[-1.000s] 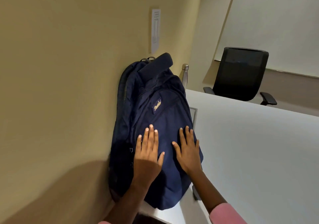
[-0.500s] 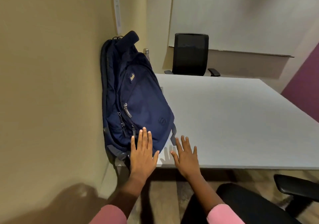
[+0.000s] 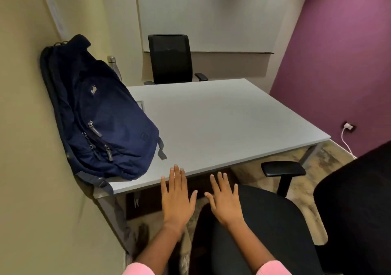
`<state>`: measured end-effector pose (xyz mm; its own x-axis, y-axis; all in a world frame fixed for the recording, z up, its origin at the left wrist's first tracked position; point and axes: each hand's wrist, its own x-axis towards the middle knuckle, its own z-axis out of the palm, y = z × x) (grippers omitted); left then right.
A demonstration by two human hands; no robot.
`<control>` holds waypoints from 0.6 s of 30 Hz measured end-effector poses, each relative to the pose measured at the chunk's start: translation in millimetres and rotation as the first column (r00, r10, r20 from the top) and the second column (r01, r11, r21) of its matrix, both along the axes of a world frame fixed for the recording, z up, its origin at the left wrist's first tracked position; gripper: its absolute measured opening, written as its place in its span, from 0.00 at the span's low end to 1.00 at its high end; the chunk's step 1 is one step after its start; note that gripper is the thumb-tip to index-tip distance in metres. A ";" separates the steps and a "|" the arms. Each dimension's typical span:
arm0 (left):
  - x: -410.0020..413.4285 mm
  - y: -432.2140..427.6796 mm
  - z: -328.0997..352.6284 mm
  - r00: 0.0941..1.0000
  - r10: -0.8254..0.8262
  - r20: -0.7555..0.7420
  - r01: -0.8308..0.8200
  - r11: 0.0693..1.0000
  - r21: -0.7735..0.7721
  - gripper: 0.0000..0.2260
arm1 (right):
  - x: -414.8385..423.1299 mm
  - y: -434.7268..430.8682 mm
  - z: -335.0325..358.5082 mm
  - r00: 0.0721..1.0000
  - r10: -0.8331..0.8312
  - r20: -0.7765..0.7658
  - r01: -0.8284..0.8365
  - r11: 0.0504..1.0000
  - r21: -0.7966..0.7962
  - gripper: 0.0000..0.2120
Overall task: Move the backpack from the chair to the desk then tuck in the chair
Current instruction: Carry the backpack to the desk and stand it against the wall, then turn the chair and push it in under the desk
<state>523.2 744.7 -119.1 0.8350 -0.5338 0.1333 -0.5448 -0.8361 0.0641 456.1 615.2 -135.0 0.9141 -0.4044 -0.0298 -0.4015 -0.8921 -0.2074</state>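
Observation:
A dark blue backpack (image 3: 101, 114) stands on the left end of the grey desk (image 3: 222, 122), leaning against the yellow wall. Both of my hands are off it, palms down with fingers spread. My left hand (image 3: 176, 196) hovers at the desk's near edge. My right hand (image 3: 225, 198) floats above the front of the black office chair's seat (image 3: 264, 228), which sits pulled out from the desk at the lower right. The chair's backrest (image 3: 357, 207) fills the right edge, and one armrest (image 3: 283, 168) shows near the desk.
A second black chair (image 3: 170, 60) stands behind the desk's far side. A metal bottle (image 3: 114, 65) peeks out behind the backpack. The purple wall at the right has a socket with a white cable (image 3: 347, 137). The desk leg (image 3: 311, 154) stands at the right corner.
My hands left the backpack's front and drew back to the desk edge and over the chair seat. My view pulled back and swung right, showing the near chair.

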 end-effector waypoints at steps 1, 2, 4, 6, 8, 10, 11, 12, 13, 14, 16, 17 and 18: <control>-11.8 -5.3 -1.2 1.000 -0.019 -0.009 0.019 1.000 -0.010 0.32 | -13.4 -5.2 -0.7 1.000 -0.014 0.004 0.014 1.000 -0.006 0.27; -24.4 -10.6 -2.7 0.999 -0.036 -0.022 0.035 0.999 -0.022 0.31 | -27.7 -10.5 -0.8 1.000 -0.027 0.010 0.027 1.000 -0.010 0.27; -51.1 -20.7 -6.7 0.996 -0.065 -0.054 0.063 0.997 -0.033 0.31 | -58.0 -21.1 0.7 0.999 -0.049 0.016 0.050 0.998 -0.023 0.26; -79.8 -31.7 -10.6 0.994 -0.085 -0.068 0.083 0.996 -0.034 0.31 | -90.2 -32.1 3.5 0.997 -0.068 0.020 0.069 0.997 -0.042 0.26; -110.2 -46.0 -11.5 0.993 -0.091 -0.075 0.088 0.995 -0.043 0.31 | -124.5 -43.5 8.2 0.996 -0.081 0.023 0.082 0.995 -0.060 0.26; -144.1 -62.0 -8.8 0.991 -0.101 -0.084 0.096 0.994 -0.054 0.32 | -159.9 -56.3 15.3 0.996 -0.086 0.008 0.086 0.993 -0.083 0.26; -160.7 -69.7 -6.5 0.990 -0.112 -0.089 0.107 0.992 -0.063 0.32 | -176.9 -63.1 18.5 0.996 -0.095 0.002 0.094 0.991 -0.097 0.27; -175.9 -77.5 -3.9 0.988 -0.124 -0.092 0.118 0.990 -0.076 0.32 | -192.7 -70.5 22.1 0.994 -0.106 -0.001 0.105 0.988 -0.112 0.27; -190.0 -85.7 -1.0 0.986 -0.133 -0.095 0.125 0.988 -0.089 0.32 | -207.9 -78.1 26.2 0.993 -0.114 -0.005 0.112 0.986 -0.127 0.27; -202.8 -94.0 2.2 0.986 -0.138 -0.098 0.128 0.987 -0.101 0.32 | -222.5 -85.8 30.4 0.993 -0.119 -0.010 0.116 0.983 -0.142 0.27; -226.5 -111.4 10.2 0.985 -0.141 -0.096 0.128 0.984 -0.126 0.32 | -250.1 -101.8 38.6 0.992 -0.123 -0.020 0.118 0.978 -0.172 0.27; -237.6 -120.3 14.5 0.985 -0.143 -0.094 0.130 0.982 -0.138 0.32 | -263.1 -109.6 42.7 0.992 -0.123 -0.021 0.117 0.975 -0.189 0.27; -248.7 -129.4 18.8 0.984 -0.149 -0.096 0.133 0.979 -0.152 0.32 | -275.6 -117.5 46.9 0.992 -0.123 -0.021 0.116 0.972 -0.205 0.26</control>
